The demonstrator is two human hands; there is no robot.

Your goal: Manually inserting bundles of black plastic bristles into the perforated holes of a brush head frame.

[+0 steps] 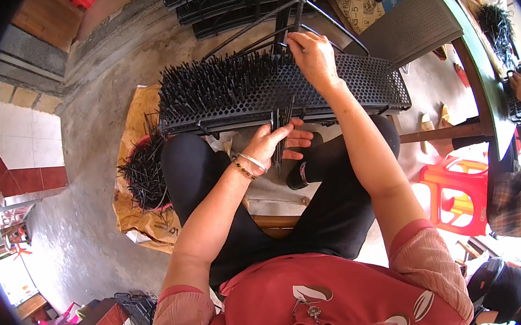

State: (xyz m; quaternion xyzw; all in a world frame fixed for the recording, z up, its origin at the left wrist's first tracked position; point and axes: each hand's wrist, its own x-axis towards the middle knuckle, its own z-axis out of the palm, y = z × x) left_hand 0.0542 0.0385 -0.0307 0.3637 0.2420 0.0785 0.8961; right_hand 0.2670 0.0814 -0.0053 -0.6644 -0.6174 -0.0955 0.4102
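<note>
In front of my knees lies a long black perforated rack (353, 81), full of small round holes. Thin black sticks (218, 85) stand upright and close together in its left half, while holes show bare on the right. Below the rack's near edge my left hand (265, 144) holds a bundle of loose black sticks (279, 126) against its thumb, its other fingers partly spread. My right hand (315, 60) is over the rack's far edge, at the border of the filled part. Its thumb and fingertips are pinched together; what lies between them is too small to tell.
By my left knee a reddish basin (165, 206) heaped with black sticks stands on a yellow-brown sack (128, 203). More black racks (221, 9) are stacked at the back. A grey perforated panel (413, 25), a red stool (458, 197) and a person at a green-edged table are on the right.
</note>
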